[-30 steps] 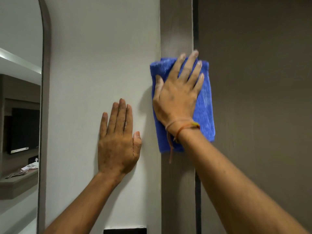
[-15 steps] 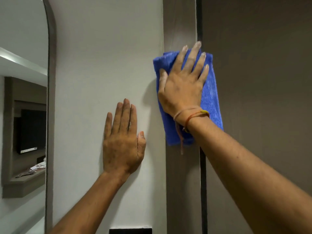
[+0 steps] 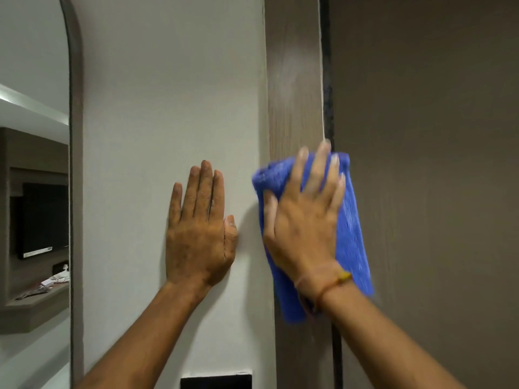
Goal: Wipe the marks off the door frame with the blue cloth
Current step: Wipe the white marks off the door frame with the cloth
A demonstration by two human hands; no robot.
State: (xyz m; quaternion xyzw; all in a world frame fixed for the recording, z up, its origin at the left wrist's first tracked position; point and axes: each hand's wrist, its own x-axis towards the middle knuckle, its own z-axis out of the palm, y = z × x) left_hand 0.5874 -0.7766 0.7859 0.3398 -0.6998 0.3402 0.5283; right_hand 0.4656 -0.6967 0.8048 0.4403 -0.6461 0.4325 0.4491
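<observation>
A folded blue cloth (image 3: 351, 234) lies flat against the brown wood-grain door frame (image 3: 293, 80), a vertical strip between the white wall and the door. My right hand (image 3: 304, 220) presses the cloth onto the frame with fingers spread and pointing up; it is motion-blurred. An orange thread band circles that wrist. My left hand (image 3: 200, 228) rests flat on the white wall (image 3: 168, 94) to the left of the frame, fingers together, holding nothing. I can make out no marks on the bare frame above the cloth.
The brown door (image 3: 421, 164) fills the right side, with a dark gap (image 3: 327, 80) beside the frame. An arched mirror (image 3: 33, 164) at the left reflects a television and a shelf. A black plate (image 3: 216, 381) sits low on the wall.
My right hand and the cloth first slid a little up the frame, then came down lower than before. My left hand stays planted on the wall.
</observation>
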